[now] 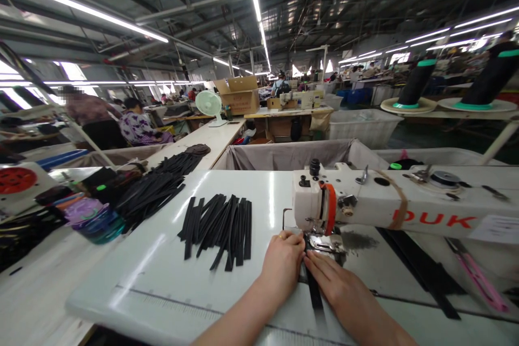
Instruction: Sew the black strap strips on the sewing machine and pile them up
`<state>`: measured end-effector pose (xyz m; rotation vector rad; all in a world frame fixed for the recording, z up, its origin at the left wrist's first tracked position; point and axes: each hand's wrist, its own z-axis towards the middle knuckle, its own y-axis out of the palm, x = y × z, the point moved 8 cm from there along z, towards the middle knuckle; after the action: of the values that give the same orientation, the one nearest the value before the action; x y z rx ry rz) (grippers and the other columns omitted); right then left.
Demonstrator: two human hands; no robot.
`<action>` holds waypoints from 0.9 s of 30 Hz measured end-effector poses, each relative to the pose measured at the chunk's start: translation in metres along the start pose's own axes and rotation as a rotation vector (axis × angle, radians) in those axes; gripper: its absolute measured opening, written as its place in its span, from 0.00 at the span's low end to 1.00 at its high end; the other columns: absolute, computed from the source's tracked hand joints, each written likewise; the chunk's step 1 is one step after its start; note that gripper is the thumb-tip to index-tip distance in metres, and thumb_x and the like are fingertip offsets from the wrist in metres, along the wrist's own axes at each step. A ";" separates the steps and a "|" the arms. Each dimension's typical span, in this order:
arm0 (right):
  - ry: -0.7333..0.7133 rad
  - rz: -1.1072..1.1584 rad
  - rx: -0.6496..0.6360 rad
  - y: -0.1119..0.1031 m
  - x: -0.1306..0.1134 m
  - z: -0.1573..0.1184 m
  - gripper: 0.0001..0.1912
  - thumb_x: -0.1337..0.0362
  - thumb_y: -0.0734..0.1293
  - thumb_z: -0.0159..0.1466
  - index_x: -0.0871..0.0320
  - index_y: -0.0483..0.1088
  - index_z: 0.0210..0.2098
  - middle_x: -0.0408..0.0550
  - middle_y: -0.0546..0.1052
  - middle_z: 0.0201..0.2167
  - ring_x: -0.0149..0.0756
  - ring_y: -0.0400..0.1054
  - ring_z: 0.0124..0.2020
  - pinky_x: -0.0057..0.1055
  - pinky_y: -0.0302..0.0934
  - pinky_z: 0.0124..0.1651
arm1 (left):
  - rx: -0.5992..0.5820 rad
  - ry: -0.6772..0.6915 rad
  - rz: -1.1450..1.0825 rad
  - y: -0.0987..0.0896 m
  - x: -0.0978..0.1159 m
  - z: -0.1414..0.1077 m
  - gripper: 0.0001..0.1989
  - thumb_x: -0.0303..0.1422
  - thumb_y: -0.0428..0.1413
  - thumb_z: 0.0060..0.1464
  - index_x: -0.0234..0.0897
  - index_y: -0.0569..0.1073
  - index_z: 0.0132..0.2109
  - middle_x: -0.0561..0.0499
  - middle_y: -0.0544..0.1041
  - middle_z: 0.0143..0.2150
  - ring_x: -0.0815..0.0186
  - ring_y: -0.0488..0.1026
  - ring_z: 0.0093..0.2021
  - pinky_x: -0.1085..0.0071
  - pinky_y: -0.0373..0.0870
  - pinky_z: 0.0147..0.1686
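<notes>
Head view, sewing workshop under long ceiling lights (pixel 83 8); clock directions are taken from the hands, with 12 o'clock straight ahead. At 10 o'clock, well apart from the hands, a co-worker in a patterned top (pixel 140 127) sits beside a standing co-worker (pixel 91 113). Near 12 o'clock, a cardboard box (pixel 239 96) sits beside a white fan (pixel 208 105), and at 2 o'clock two black thread cones (pixel 417 84) (pixel 480 78) stand on round bases. Closer in, a cloth-lined bin (pixel 284 154) lies just beyond the white work table (pixel 133 303). On the table at 11 o'clock is a batch of cut black strips (pixel 219 230), with a looser heap (pixel 148 197) further on. A white sewing machine (pixel 348 200) stands at 1 o'clock, and a pink-handled tool (pixel 480 275) lies at 3 o'clock. Key relation: one black strip (pixel 314 294) runs from the metal presser foot (pixel 324 243) back toward the wearer, its long axis nearly front to back, lying between the hands. The left hand (pixel 281 262) is on its left and nearer the foot; the right hand (pixel 340 286) is on its right. Both sets of fingers look bent and bear against the strip, neither released nor clenched into a fist; whether they pinch it cannot be told.
</notes>
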<state>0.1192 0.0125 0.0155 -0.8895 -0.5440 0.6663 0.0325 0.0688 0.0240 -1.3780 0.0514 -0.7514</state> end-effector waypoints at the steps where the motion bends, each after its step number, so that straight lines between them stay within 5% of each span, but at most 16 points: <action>1: 0.002 0.013 0.003 0.000 0.000 0.000 0.25 0.81 0.53 0.59 0.65 0.69 0.52 0.56 0.76 0.49 0.39 0.71 0.50 0.32 0.69 0.48 | -0.005 -0.001 0.000 0.001 0.000 0.000 0.09 0.27 0.50 0.61 0.37 0.76 0.41 0.47 0.77 0.47 0.58 0.69 0.48 0.62 0.66 0.46; 13: 0.130 0.259 -0.051 -0.005 0.014 0.010 0.23 0.80 0.57 0.61 0.61 0.67 0.53 0.53 0.75 0.45 0.41 0.69 0.46 0.39 0.67 0.49 | 0.033 -0.046 -0.051 -0.005 0.001 -0.004 0.11 0.26 0.50 0.61 0.38 0.75 0.45 0.48 0.74 0.55 0.56 0.68 0.53 0.56 0.67 0.51; 20: 0.175 0.536 -0.122 -0.011 0.022 0.002 0.16 0.77 0.58 0.61 0.56 0.71 0.41 0.49 0.74 0.38 0.38 0.68 0.43 0.37 0.64 0.49 | 0.040 -0.042 -0.068 -0.004 0.000 -0.004 0.10 0.24 0.51 0.59 0.38 0.75 0.45 0.47 0.75 0.53 0.57 0.68 0.53 0.56 0.67 0.52; 27: 0.194 0.521 -0.131 -0.006 0.026 0.003 0.15 0.77 0.58 0.62 0.56 0.71 0.42 0.49 0.74 0.41 0.39 0.66 0.45 0.39 0.62 0.51 | 0.056 -0.031 -0.071 -0.001 -0.001 -0.004 0.08 0.26 0.54 0.58 0.38 0.75 0.43 0.48 0.75 0.53 0.56 0.68 0.53 0.56 0.67 0.51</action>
<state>0.1370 0.0301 0.0265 -1.2219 -0.1773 1.0089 0.0290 0.0662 0.0238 -1.3438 -0.0424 -0.7849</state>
